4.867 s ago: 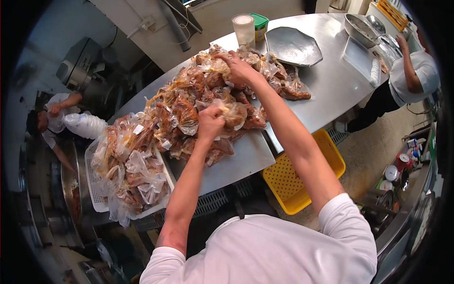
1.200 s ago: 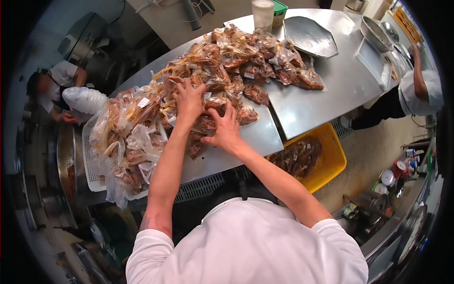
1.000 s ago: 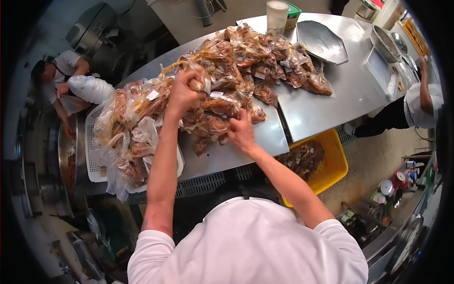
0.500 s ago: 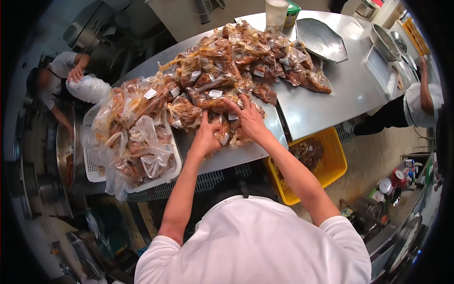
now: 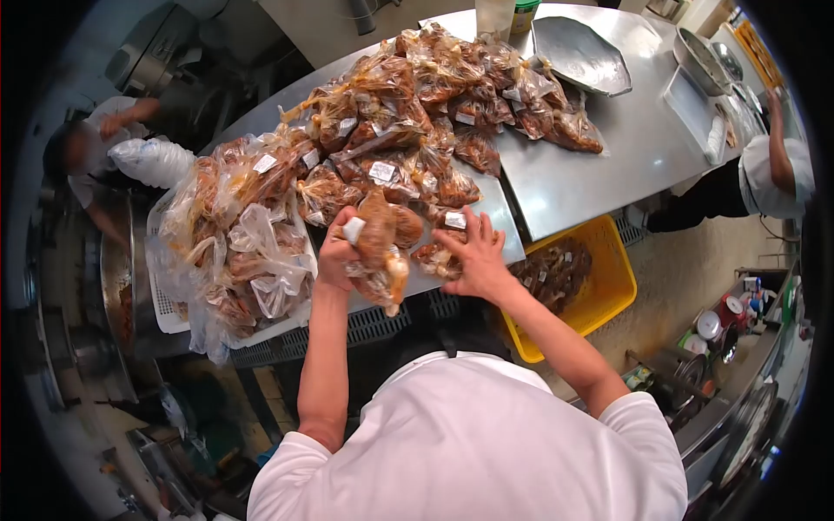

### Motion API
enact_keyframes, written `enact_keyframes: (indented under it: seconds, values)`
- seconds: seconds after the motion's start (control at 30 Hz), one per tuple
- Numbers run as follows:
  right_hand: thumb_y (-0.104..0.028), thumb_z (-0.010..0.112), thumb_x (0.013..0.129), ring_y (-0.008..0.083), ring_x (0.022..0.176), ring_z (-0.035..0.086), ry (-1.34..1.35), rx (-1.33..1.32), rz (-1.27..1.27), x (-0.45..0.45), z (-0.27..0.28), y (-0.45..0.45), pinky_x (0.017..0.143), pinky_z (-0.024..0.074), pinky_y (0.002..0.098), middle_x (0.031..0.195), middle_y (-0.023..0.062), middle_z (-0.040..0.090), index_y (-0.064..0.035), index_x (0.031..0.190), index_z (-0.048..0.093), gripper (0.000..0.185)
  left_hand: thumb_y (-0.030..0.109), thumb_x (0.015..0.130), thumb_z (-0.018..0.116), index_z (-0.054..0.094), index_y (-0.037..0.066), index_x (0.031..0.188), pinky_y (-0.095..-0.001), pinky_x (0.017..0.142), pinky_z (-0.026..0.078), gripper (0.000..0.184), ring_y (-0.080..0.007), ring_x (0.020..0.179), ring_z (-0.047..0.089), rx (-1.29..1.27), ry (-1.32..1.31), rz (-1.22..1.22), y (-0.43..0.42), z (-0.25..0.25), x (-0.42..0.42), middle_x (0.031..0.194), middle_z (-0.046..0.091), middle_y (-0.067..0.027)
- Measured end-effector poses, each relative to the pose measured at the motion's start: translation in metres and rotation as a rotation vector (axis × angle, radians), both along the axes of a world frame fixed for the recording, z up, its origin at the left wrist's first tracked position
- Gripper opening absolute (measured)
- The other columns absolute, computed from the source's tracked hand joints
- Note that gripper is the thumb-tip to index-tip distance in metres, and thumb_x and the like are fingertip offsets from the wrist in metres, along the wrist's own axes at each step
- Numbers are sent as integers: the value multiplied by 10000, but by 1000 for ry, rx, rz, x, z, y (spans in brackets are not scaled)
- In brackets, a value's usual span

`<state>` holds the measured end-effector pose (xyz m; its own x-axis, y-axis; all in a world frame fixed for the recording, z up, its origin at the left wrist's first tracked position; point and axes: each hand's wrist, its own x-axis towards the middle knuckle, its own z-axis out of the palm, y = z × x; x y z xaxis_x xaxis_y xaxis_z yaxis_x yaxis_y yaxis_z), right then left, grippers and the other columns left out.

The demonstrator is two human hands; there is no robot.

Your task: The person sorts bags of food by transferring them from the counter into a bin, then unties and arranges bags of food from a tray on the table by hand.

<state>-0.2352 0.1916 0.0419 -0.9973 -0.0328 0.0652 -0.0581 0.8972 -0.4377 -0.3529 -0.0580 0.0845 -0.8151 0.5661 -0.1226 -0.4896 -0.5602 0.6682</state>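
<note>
My left hand [image 5: 335, 258] is closed around a clear plastic bag of reddish-brown food [image 5: 377, 239], lifted at the front of the steel table. The bag carries a white label and its knotted end hangs down toward me. My right hand [image 5: 480, 263] has its fingers spread over another labelled bag [image 5: 437, 257] at the table's front edge, touching it. Behind both hands rises a large pile of similar bags [image 5: 400, 95]. What exactly the bags contain I cannot make out.
A white perforated crate [image 5: 171, 306] heaped with bags stands at left. Below the table's front edge is a yellow crate [image 5: 612, 308] with some bags inside. A metal tray [image 5: 582, 56] lies on the steel table [image 5: 599, 191]. Other people work at far left and far right.
My left hand has picked up a bag from the front of the pile and moved left with it. My right hand has shifted toward me and right, its fingers spreading.
</note>
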Motion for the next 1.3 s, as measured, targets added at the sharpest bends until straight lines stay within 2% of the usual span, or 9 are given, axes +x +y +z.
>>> enact_keyframes:
  seconds: [0.13,0.3,0.43,0.57,0.77,0.93,1.03,1.17,1.3]
  values:
    - [-238,839,608,493,1294,390,86,-70,-32,-4,-37,-9,950,395,613,1491,219,345,-191,1109,663,533,314,716,714,441,39,1475,-504,983,536,852,-359,1163,637,227,-150,86,4,-29,4,1352,589,-222]
    - [-165,809,707,292,966,649,328,-475,-134,-7,-53,14,860,520,399,1132,121,648,-100,1081,692,397,271,656,669,473,40,1431,-492,973,544,832,-356,1142,639,221,-276,181,14,-50,12,1322,598,-209]
    - [-212,674,952,170,1049,662,-261,-1871,-430,32,-69,51,931,526,340,1187,66,690,-39,1270,624,366,235,607,632,498,41,1396,-483,965,549,824,-354,1125,641,164,-296,153,21,-54,6,1298,605,-198]
    - [-400,588,1007,199,1149,634,-95,-2223,-540,112,-61,92,1036,475,402,1260,49,665,-71,1359,552,483,200,559,595,523,41,1361,-474,957,555,821,-351,1109,643,144,-232,-22,59,-39,3,1273,613,-187]
    - [-293,608,1006,180,1138,639,225,-1787,-863,200,-76,149,983,499,350,1284,67,652,-59,1348,573,416,87,606,691,597,112,1093,-307,837,535,497,-159,923,613,28,-35,-618,190,-8,65,1037,608,-37]
    - [-180,759,849,278,1158,612,-290,-955,-1333,201,-103,170,1014,466,384,1284,135,629,-76,1308,595,499,223,743,811,574,148,1330,-413,1014,481,638,-335,1245,536,-721,1071,-567,235,-49,96,1377,484,-158]
    - [-144,772,782,356,1237,542,95,-337,-1080,180,-109,163,1065,426,421,1342,193,564,-85,1309,587,562,156,769,788,600,143,1322,-429,1036,466,584,-369,1250,530,-912,929,-253,182,-17,73,1393,483,-198]
    - [-114,734,748,387,1327,477,150,-621,-536,52,-9,76,1123,375,445,1384,234,529,-75,1274,619,540,120,730,794,608,263,1341,-558,1099,347,655,-446,1349,395,-1776,1109,230,101,36,21,1471,404,-190]
    - [-72,720,722,505,1383,338,171,-410,-64,-64,-8,12,1126,358,539,1587,204,259,-251,1449,482,786,97,708,800,596,313,1359,-626,1101,280,716,-478,1376,319,-2134,1292,133,88,-17,-12,1441,402,-184]
